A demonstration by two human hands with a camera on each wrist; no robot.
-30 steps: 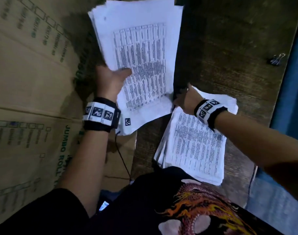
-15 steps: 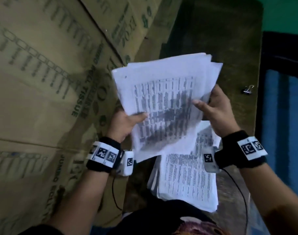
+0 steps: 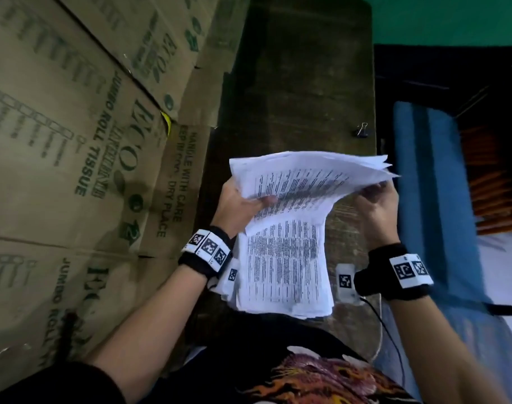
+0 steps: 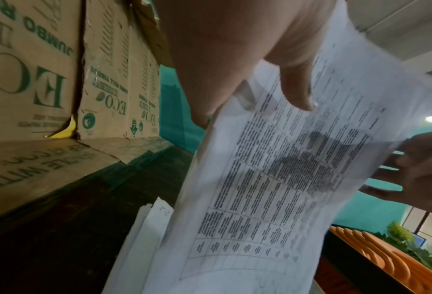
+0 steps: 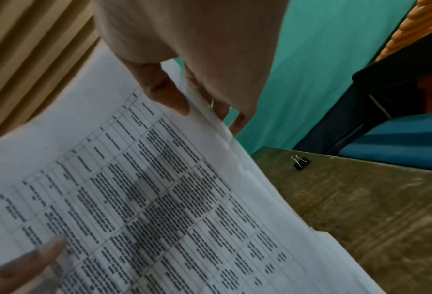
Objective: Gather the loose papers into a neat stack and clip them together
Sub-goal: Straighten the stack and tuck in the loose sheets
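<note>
1. Above the worktop [image 3: 292,83], at the centre of my head view, I now hold the lifted sheaf of papers [image 3: 304,182] in both hands; a second ago only my left hand had it, flat on the cardboard at 11 o'clock.
2. My left hand [image 3: 240,202] has its thumb on the printed face and its fingers [image 4: 295,83] curled behind the left edge.
3. My right hand [image 3: 377,205], which was down on the lower stack, has come up and its fingers [image 5: 169,93] pinch the right edge.
4. The sheaf now hangs directly over the lower stack [image 3: 283,272], which lies at 6 o'clock.
5. I judge the merge is next: lower it, square the edges.
6. The binder clip [image 3: 362,132] waits untouched at 1 o'clock, near the worktop's edge.
</note>
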